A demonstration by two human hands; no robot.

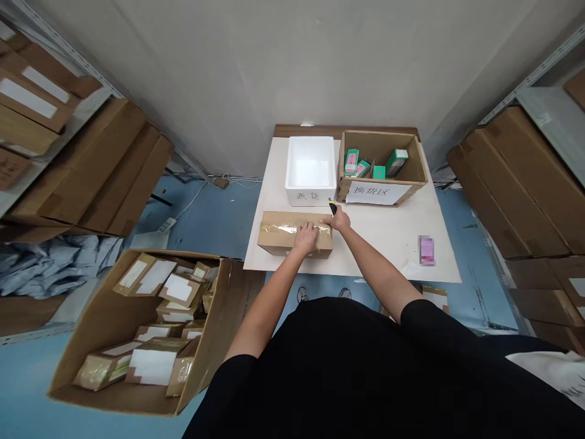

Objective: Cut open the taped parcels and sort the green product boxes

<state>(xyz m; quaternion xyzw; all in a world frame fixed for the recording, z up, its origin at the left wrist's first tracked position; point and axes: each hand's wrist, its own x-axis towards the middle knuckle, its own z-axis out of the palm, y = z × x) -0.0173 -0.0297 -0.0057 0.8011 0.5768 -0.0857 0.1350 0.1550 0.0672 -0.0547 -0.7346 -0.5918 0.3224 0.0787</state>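
A sealed cardboard box (274, 236) lies at the table's near edge, with shiny clear tape along its top seam. My left hand (306, 238) rests on top of it, fingers spread a little over the tape. At the box's right end is my right hand (339, 219), closed around a black and yellow-green utility knife (333, 207). The knife's handle end points up and away from me; its blade is hidden. Behind the box stands a white foam box (292, 195), empty inside, with handwriting on its front.
An open carton (418, 164) holding several green and pink small boxes stands at the table's (388, 231) back right. A purple pixelated item (426, 250) lies at right. On the left floor, a large carton (114, 311) contains several parcels. Shelves with cartons (516, 177) flank both sides.
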